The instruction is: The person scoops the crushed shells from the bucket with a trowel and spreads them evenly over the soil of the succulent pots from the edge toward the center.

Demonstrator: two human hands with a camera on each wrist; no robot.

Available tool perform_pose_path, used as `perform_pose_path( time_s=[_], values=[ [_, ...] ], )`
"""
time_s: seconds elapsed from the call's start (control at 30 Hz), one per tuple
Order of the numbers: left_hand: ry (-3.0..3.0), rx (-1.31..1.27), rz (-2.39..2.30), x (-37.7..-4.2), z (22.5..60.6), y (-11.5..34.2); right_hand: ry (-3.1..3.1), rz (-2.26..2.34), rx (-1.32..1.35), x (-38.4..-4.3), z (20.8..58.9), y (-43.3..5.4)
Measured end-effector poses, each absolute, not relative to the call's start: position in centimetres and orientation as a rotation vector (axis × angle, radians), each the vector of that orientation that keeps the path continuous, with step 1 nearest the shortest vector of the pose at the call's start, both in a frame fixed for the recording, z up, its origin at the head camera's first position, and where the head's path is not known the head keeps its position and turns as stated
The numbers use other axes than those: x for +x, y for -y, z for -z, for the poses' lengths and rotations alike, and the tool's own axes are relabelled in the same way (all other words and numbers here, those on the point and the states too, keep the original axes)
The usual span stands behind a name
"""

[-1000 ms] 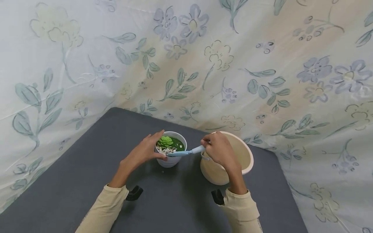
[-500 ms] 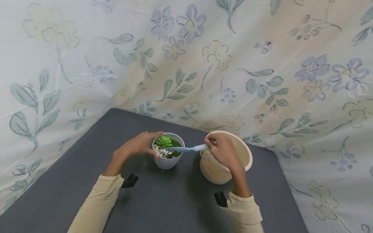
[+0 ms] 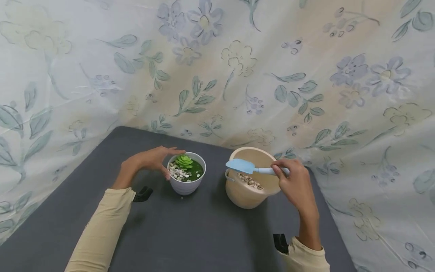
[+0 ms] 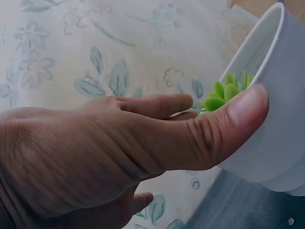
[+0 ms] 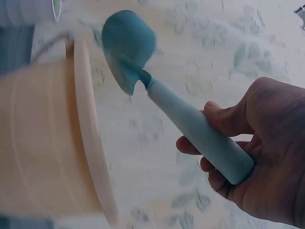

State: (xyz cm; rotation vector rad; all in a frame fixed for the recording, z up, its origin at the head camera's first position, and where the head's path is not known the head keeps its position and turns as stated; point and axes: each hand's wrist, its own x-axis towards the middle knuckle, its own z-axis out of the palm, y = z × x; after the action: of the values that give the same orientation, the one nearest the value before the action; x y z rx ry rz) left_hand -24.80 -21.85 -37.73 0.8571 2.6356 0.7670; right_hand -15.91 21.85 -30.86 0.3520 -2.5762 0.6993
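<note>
My right hand (image 3: 295, 183) grips the pale handle of a blue hand trowel (image 3: 240, 165). The trowel's blade hangs over the mouth of a cream bucket (image 3: 242, 198) with pebbles (image 3: 250, 181) inside. In the right wrist view, fingers and thumb wrap the trowel handle (image 5: 198, 131). Left of the bucket stands a white pot (image 3: 185, 187) with a green succulent (image 3: 184, 161), pale pebbles (image 3: 178, 173) and a dark green surface. My left hand (image 3: 146, 159) is spread at the pot's left side, its thumb (image 4: 248, 107) against the pot in the left wrist view.
Both containers stand on a dark grey table (image 3: 190, 234), toward its back edge. A floral cloth (image 3: 217, 68) hangs behind. One small pebble (image 3: 181, 198) lies in front of the pot. The bucket's thin handle (image 3: 229, 176) hangs at its left.
My right hand has carried the trowel rightward from over the pot to above the bucket. The left hand has stayed beside the pot. The head view has shifted slightly.
</note>
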Motion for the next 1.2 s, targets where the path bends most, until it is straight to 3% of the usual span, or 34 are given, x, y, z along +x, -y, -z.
perform_pose_path(
  time_s=[0.17, 0.3, 0.7, 1.03, 1.2],
  values=[
    [-2.639, 0.940, -0.860, -24.7, 37.6, 20.6, 2.571, -0.589, 0.321, -15.4, 30.6, -25.0],
    [-2.705, 1.032, -0.998, -23.9, 37.3, 16.7, 2.575, -0.435, 0.331, -16.0, 30.5, -26.3],
    [-2.765, 1.044, -1.217, -22.0, 38.6, 4.2, 2.600, 0.023, 0.466, -20.9, 34.0, -23.8],
    [-2.826, 0.985, -1.238, -21.7, 39.4, 2.4, 2.683, 0.308, 0.469, -22.8, 36.0, -22.8],
    [-2.840, 0.990, -1.233, -21.8, 39.5, 2.4, 2.661, 0.232, 0.510, -23.2, 36.8, -22.4]
  ],
)
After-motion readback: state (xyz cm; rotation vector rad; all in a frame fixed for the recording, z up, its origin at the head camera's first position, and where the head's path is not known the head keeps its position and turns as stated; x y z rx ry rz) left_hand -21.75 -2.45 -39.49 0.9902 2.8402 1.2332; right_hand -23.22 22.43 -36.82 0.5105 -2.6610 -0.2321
